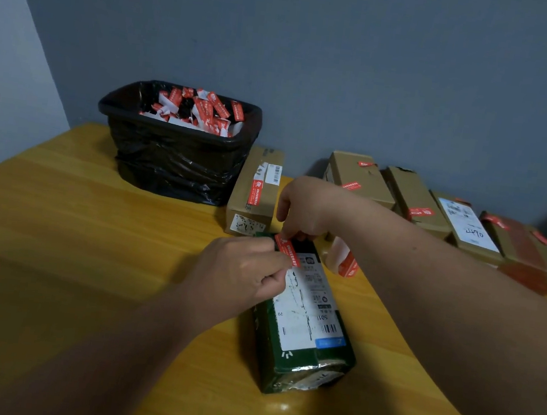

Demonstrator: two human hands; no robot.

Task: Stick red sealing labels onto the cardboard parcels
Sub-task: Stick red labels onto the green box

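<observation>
The yellow wooden table (57, 215) has bare surface to the left and at the near edge. A bin lined with a black plastic bag (174, 160), holding red and white label scraps, stands at the far edge against the wall. A row of brown cardboard parcels (413, 204) lines the far right. The dark green wrapped parcel (295, 355) lies centre. Left hand (239, 275) and right hand (306, 208) each pinch the red rectangular sealing label (287, 250) in their grip, at the parcel's far end
</observation>
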